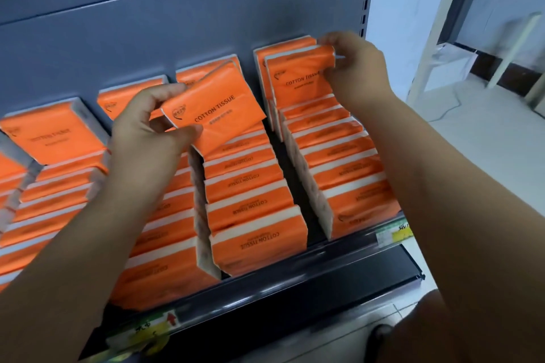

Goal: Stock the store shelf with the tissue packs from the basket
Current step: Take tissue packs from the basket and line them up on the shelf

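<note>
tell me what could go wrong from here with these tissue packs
The left hand holds the loose tissue pack by one end only; it might slip onto the row below. The right hand pinches the rear pack by a corner; that leaning right row could tip into the gap beside it.

Bare left hand (pixel 141 138) and right hand (pixel 358 68), smooth bare forearms up to the frame's edge

We see the left hand (pixel 144 132) pinching an orange tissue pack (pixel 216 107) by its left end, tilted above a middle row of packs (pixel 250 206) on the shelf (pixel 295 289). The right hand (pixel 358 68) grips the top corner of a second pack (pixel 298 79) near the back of the rightmost row; it seems upright, though blur softens it
</note>
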Available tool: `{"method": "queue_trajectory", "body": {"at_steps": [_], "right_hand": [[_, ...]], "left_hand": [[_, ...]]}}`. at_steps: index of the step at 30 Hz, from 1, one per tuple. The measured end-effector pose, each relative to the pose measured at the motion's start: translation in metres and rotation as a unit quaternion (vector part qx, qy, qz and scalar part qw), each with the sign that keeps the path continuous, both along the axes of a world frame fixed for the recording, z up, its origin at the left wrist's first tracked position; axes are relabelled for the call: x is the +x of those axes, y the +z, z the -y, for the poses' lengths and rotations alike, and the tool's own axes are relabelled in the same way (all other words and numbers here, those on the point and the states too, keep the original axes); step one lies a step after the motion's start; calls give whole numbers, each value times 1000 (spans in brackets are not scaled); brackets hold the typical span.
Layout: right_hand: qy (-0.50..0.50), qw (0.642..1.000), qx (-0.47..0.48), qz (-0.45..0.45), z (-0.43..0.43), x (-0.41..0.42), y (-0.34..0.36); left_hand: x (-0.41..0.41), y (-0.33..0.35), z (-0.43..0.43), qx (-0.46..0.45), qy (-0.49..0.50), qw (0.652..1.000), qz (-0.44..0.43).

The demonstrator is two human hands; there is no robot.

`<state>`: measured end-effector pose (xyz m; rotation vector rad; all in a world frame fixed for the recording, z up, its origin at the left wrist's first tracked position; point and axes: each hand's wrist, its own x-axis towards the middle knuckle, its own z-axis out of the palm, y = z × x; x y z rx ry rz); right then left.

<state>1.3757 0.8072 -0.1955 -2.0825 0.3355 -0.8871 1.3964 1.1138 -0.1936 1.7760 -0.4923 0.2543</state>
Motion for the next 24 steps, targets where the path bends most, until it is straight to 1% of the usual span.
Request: {"method": "queue_trajectory", "body": {"at_steps": [5, 10, 13, 21, 22, 24], "right_hand": [[-17, 999, -32, -34, 0, 2, 3], [1, 994, -65, -87, -1, 3, 8], [7, 992, -72, -102, -2, 4, 9], [13, 989, -89, -115, -10, 7, 10], [5, 990, -90, -107, -13, 7, 11], [-43, 990, -117, -68, -20, 4, 16]], "left_hand": [[1, 0, 1, -5, 1, 1000, -11], [4, -4, -4, -9, 7, 1000, -22], [5, -5, -4, -6, 6, 1000, -29], [4, -4, -8, -4, 3, 999, -42], [4, -4, -9, -6, 4, 999, -42], [6, -2, -9, -8, 6, 999, -42]]}}
